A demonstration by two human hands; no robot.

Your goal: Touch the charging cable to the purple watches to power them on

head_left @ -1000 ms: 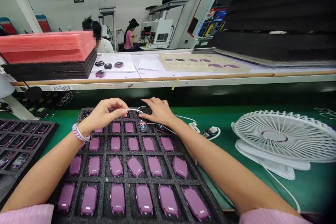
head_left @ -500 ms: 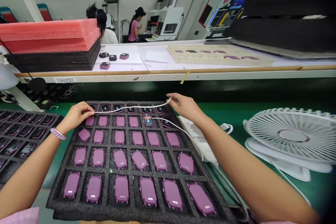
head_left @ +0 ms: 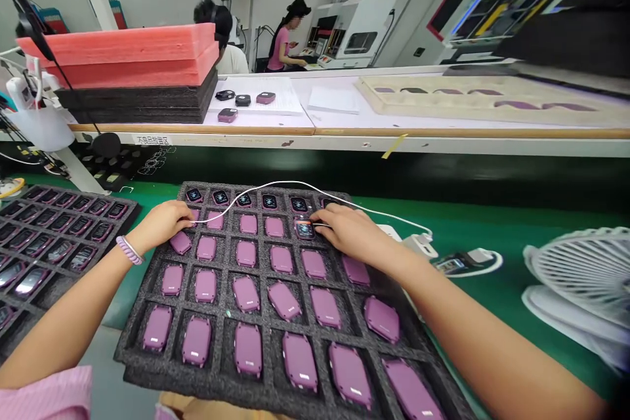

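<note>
A black foam tray [head_left: 224,341] holds rows of purple watch bodies lying back up, with lit watch faces along its far row. At its far left, my left hand [head_left: 165,226] pinches the end of a white cable [head_left: 295,182], which arcs over the tray to the right. My right hand [head_left: 347,230] is beside a lit watch [head_left: 304,228] in the second row, its fingers closed on a short stretch of white cable at the watch's right edge.
At the left lies another tray of watches [head_left: 59,223]. A white fan [head_left: 585,275] and a power strip with a plug [head_left: 420,244] are at the right. Behind, a shelf [head_left: 339,133] bears red foam [head_left: 132,56], several watches and a beige tray [head_left: 384,105]. Two people are beyond.
My right hand has let go of the upper cable and moved down to the cable at the lit watch. My left hand still holds its cable end. The view has shifted.
</note>
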